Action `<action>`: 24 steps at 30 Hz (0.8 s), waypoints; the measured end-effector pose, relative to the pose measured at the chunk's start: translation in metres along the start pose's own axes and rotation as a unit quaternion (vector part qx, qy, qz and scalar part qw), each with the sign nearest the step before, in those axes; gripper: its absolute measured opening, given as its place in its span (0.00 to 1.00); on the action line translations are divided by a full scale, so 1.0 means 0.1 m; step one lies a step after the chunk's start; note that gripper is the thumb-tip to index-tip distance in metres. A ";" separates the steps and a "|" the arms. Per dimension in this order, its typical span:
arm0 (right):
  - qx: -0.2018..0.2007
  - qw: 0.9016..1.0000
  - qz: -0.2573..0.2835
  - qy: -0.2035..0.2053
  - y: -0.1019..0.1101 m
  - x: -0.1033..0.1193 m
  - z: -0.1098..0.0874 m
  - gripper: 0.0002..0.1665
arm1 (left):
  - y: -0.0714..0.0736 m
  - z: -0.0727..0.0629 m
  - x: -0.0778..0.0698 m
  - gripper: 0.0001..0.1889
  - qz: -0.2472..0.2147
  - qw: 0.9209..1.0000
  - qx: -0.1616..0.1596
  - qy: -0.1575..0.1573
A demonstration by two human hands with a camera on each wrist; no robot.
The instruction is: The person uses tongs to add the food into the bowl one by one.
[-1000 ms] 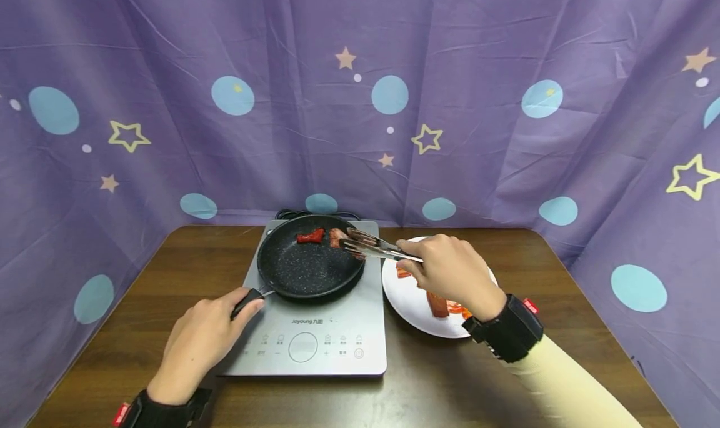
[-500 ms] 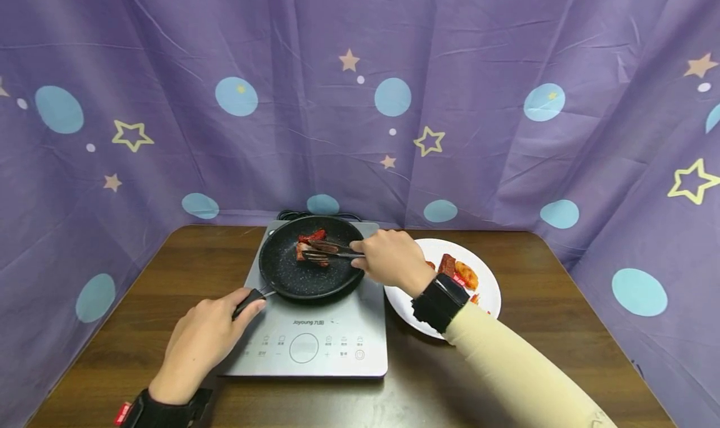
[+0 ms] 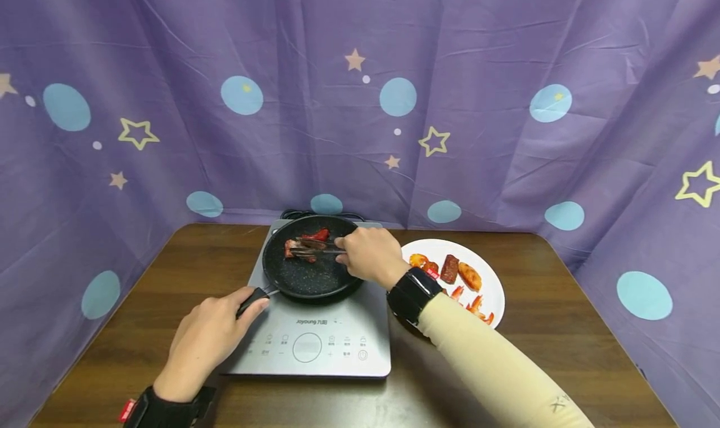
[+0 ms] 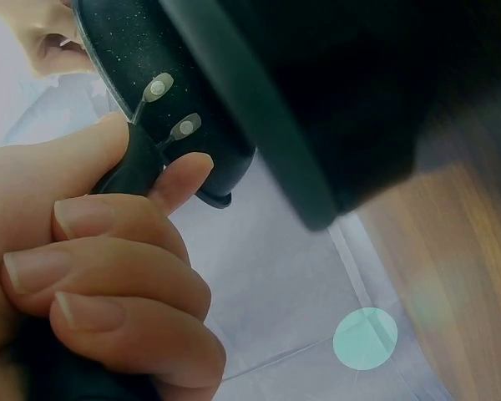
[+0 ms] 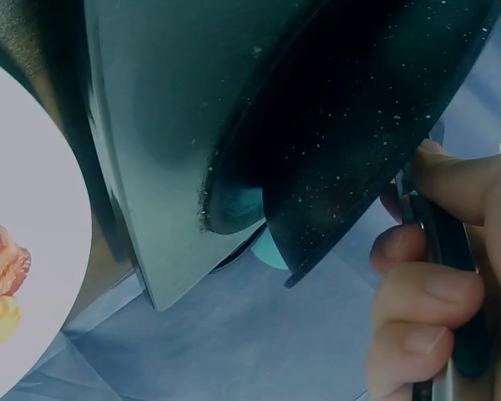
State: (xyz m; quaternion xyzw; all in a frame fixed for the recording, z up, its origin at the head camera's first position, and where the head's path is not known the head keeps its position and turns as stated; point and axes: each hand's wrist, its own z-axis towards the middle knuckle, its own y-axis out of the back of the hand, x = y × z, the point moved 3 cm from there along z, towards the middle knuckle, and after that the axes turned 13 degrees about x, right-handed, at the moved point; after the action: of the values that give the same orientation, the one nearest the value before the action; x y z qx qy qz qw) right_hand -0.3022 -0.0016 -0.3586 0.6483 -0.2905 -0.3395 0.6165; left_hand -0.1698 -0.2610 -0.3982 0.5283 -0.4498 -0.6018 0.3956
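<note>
A black speckled frying pan [image 3: 306, 279] sits on a silver induction cooker [image 3: 343, 322]. My left hand [image 3: 210, 331] grips its black handle [image 3: 253, 301], and curled fingers [image 4: 142, 276] show around it in the left wrist view. My right hand [image 3: 371, 253] holds metal tongs [image 3: 323, 250] over the pan; the right wrist view shows fingers and thumb around the tongs' dark handle [image 5: 451, 251]. At the tong tips is a pinkish-brown piece of meat [image 3: 290, 247]; whether they still pinch it is unclear. A red piece of meat [image 3: 322, 234] lies just behind it in the pan.
Right of the cooker, partly under my right forearm, stands a white plate [image 3: 495, 284] with a brown meat piece [image 3: 450, 269], a golden oval piece [image 3: 469, 276] and shrimp-like orange pieces [image 3: 478, 306]. A purple curtain [image 3: 360, 178] hangs behind the wooden table [image 3: 540, 303].
My right hand has moved left from near the plate to over the pan, carrying the meat with the tongs from the pan's right side to its middle-left. My left hand stays on the handle.
</note>
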 end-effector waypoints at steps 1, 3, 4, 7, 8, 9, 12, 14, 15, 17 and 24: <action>0.000 1.000 -0.003 -0.001 -0.01 0.00 0.00 0.11 | 0.00 0.00 0.00 0.27 0.001 1.000 -0.003 0.000; -0.002 1.000 -0.011 -0.001 -0.01 -0.01 0.01 0.11 | 0.00 0.00 0.00 0.27 0.002 1.000 -0.004 -0.001; -0.002 1.000 -0.016 0.000 -0.01 -0.01 0.00 0.11 | 0.00 0.00 0.00 0.27 0.003 1.000 -0.003 -0.001; -0.005 1.000 -0.026 0.002 -0.02 -0.02 0.00 0.12 | 0.01 0.01 -0.01 0.27 0.002 1.000 0.002 0.000; -0.008 1.000 -0.029 0.003 -0.02 -0.02 0.00 0.13 | 0.01 0.01 -0.01 0.27 0.001 1.000 0.004 0.000; -0.011 0.999 -0.031 0.003 -0.02 -0.02 -0.01 0.13 | 0.01 0.01 -0.01 0.27 0.001 1.000 0.004 0.001; -0.017 0.999 -0.034 0.003 -0.03 -0.03 -0.01 0.13 | 0.00 0.00 0.00 0.27 -0.001 1.000 0.003 0.002; -0.021 0.999 -0.038 0.002 -0.03 -0.04 -0.02 0.14 | 0.00 -0.01 0.00 0.27 -0.002 1.000 0.002 0.002; -0.022 0.999 -0.041 0.001 -0.03 -0.04 -0.03 0.14 | -0.01 0.00 0.00 0.27 -0.002 1.000 0.001 0.001; -0.027 0.998 -0.048 0.001 -0.02 -0.05 -0.05 0.13 | -0.01 -0.01 0.00 0.27 -0.002 1.000 -0.001 0.000; -0.039 0.997 -0.063 -0.003 0.01 -0.08 -0.13 0.12 | 0.00 0.00 0.00 0.28 -0.001 1.000 -0.001 -0.001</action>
State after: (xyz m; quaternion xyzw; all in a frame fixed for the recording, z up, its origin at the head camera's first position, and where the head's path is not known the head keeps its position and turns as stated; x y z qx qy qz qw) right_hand -0.2963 0.0122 -0.3574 0.6400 -0.2375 -0.3902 0.6179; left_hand -0.1694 -0.2607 -0.3983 0.5279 -0.4489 -0.6030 0.3952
